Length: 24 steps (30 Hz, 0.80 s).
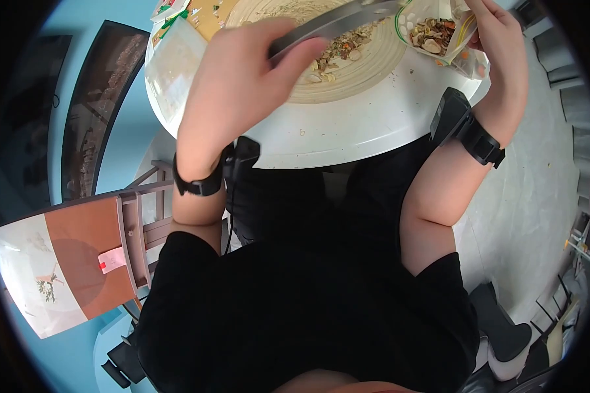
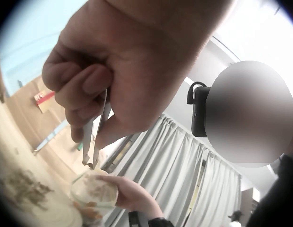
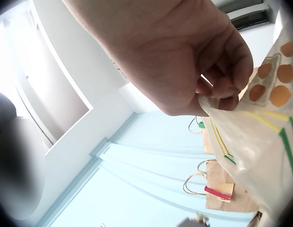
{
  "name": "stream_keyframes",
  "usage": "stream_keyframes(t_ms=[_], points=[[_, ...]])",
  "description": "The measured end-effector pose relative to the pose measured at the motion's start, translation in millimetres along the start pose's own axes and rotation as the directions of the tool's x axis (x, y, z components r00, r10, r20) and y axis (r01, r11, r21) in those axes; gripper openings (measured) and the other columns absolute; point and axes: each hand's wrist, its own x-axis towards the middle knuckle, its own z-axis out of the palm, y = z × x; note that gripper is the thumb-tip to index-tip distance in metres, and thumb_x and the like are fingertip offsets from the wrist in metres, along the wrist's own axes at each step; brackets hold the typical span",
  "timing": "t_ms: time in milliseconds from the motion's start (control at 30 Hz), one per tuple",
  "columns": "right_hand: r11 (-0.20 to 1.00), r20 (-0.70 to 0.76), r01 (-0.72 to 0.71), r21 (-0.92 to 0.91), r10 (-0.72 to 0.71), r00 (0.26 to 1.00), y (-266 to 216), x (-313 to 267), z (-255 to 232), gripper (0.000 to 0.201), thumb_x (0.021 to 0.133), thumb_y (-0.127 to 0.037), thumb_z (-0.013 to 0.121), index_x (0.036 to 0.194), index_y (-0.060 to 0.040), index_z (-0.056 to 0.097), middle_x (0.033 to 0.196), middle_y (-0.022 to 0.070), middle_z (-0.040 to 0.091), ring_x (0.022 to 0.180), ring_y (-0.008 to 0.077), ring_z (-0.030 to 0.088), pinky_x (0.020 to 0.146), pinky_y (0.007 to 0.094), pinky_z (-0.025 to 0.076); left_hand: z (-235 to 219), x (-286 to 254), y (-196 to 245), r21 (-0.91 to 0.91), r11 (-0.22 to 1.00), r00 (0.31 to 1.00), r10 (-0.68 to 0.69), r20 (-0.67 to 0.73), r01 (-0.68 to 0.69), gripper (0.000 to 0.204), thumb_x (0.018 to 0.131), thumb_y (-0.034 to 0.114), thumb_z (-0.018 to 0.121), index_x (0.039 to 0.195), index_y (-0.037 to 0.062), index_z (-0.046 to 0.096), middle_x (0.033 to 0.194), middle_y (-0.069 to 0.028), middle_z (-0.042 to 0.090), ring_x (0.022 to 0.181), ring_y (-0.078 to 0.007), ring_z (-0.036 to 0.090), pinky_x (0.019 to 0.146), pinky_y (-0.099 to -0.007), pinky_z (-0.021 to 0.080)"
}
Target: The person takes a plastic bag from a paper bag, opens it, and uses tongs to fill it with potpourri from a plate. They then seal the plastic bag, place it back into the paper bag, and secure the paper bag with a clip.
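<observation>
My left hand (image 1: 242, 82) grips metal tongs (image 1: 334, 23), their tips reaching right to the mouth of a clear zip bag (image 1: 464, 64). A small brown piece (image 2: 89, 165) sits at the tongs' tips in the left wrist view. My right hand (image 1: 503, 49) pinches the bag's upper edge and keeps its mouth spread. Inside the bag lies a dried mix (image 1: 432, 38) of brown and pale bits. Orange dots and yellow and green seal lines mark the bag (image 3: 246, 137) in the right wrist view. More of the mix (image 1: 337, 56) is scattered on a round pale ridged plate (image 1: 387, 56).
The plate stands on a round white table (image 1: 347, 134) dotted with crumbs. A clear plastic bag (image 1: 174, 69) lies on the table's left side, near a green-edged packet (image 1: 170, 19). A brown chair (image 1: 134, 229) stands at the left.
</observation>
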Motion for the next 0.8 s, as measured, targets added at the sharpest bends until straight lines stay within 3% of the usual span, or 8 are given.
stream_keyframes(t_ms=[33, 133, 333, 433, 533, 633, 733, 800], points=[[1.0, -0.016, -0.002, 0.002, 0.002, 1.0, -0.9, 0.6, 0.2, 0.028, 0.103, -0.022, 0.059, 0.102, 0.0004, 0.075, 0.07, -0.0007, 0.064, 0.055, 0.008, 0.056, 0.048, 0.0242, 0.043, 3.6, 7.9, 6.1, -0.01, 0.997, 0.997, 0.072, -0.014, -0.072, 0.037, 0.096, 0.033, 0.073, 0.088, -0.0026, 0.067, 0.058, -0.0044, 0.045, 0.056, -0.0084, 0.038, 0.05, -0.0282, 0.031], [1.0, -0.058, 0.0, 0.019, 0.001, 0.998, 4.0, 1.0, -0.5, 0.027, 0.102, -0.021, 0.059, 0.1, 0.0008, 0.075, 0.071, -0.0006, 0.065, 0.055, 0.008, 0.057, 0.049, 0.0239, 0.042, 16.9, 26.1, 13.6, -0.001, 0.999, 0.998, 0.041, 0.043, -0.041, 0.039, 0.097, 0.036, 0.073, 0.091, -0.0024, 0.069, 0.061, -0.0038, 0.048, 0.059, -0.0072, 0.042, 0.053, -0.0272, 0.033], [0.998, -0.087, -0.048, 0.039, 0.051, 0.995, 4.7, 2.5, -10.8, 0.027, 0.102, -0.022, 0.06, 0.097, 0.0004, 0.074, 0.071, -0.0003, 0.065, 0.055, 0.0077, 0.056, 0.048, 0.0238, 0.042, 13.6, 15.4, -29.6, -0.122, 0.966, 0.973, -0.219, 0.07, 0.226, 0.049, 0.096, 0.043, 0.071, 0.091, -0.006, 0.068, 0.064, -0.0017, 0.053, 0.062, -0.0079, 0.045, 0.056, -0.0282, 0.037], [0.997, -0.058, -0.044, 0.061, 0.048, 0.997, 9.8, 5.1, -11.3, 0.027, 0.102, -0.022, 0.06, 0.097, -0.0002, 0.074, 0.071, -0.0005, 0.065, 0.055, 0.0073, 0.056, 0.048, 0.0238, 0.041, 26.9, 25.8, -46.1, -0.021, 0.955, 0.948, -0.291, 0.129, 0.296, 0.055, 0.096, 0.048, 0.068, 0.09, -0.0067, 0.068, 0.064, -0.0032, 0.054, 0.062, -0.0099, 0.047, 0.056, -0.0303, 0.038], [0.998, -0.063, -0.036, 0.046, 0.039, 0.997, 9.5, 4.3, -13.3, 0.026, 0.102, -0.022, 0.06, 0.097, -0.0007, 0.073, 0.071, -0.0008, 0.065, 0.055, 0.0072, 0.056, 0.048, 0.0236, 0.041, 47.5, 38.4, -52.2, 0.026, 0.958, 0.944, -0.285, 0.165, 0.284, 0.058, 0.096, 0.051, 0.067, 0.089, -0.007, 0.069, 0.063, -0.0049, 0.054, 0.061, -0.0131, 0.049, 0.058, -0.0331, 0.041], [0.998, -0.079, -0.032, 0.045, 0.035, 0.996, 10.8, 3.7, -18.0, 0.026, 0.102, -0.023, 0.06, 0.097, -0.0008, 0.074, 0.07, -0.001, 0.065, 0.055, 0.0073, 0.056, 0.048, 0.0236, 0.041, 47.8, 42.8, -36.2, 0.066, 0.964, 0.944, -0.266, 0.197, 0.258, 0.049, 0.096, 0.043, 0.066, 0.089, -0.0049, 0.073, 0.061, -0.0171, 0.06, 0.058, -0.0294, 0.062, 0.06, -0.0398, 0.048], [0.998, -0.092, -0.042, 0.055, 0.047, 0.995, 9.0, 2.8, -16.3, 0.026, 0.102, -0.023, 0.061, 0.098, -0.0007, 0.074, 0.069, -0.0012, 0.064, 0.055, 0.0074, 0.056, 0.048, 0.0236, 0.042, 50.9, 37.8, -22.4, 0.106, 0.976, 0.965, -0.207, 0.159, 0.192, 0.046, 0.095, 0.041, 0.067, 0.084, -0.0031, 0.072, 0.061, -0.0179, 0.062, 0.059, -0.0336, 0.064, 0.06, -0.042, 0.05], [0.997, -0.089, -0.042, 0.065, 0.048, 0.995, 8.6, 2.9, -14.9, 0.027, 0.102, -0.024, 0.061, 0.098, -0.0005, 0.074, 0.069, -0.0012, 0.064, 0.054, 0.0074, 0.056, 0.049, 0.0236, 0.042, 56.1, 35.8, -27.9, 0.137, 0.978, 0.976, -0.173, 0.13, 0.155, 0.048, 0.096, 0.045, 0.067, 0.089, -0.0019, 0.072, 0.06, -0.0183, 0.058, 0.055, -0.0301, 0.056, 0.057, -0.0398, 0.045]])
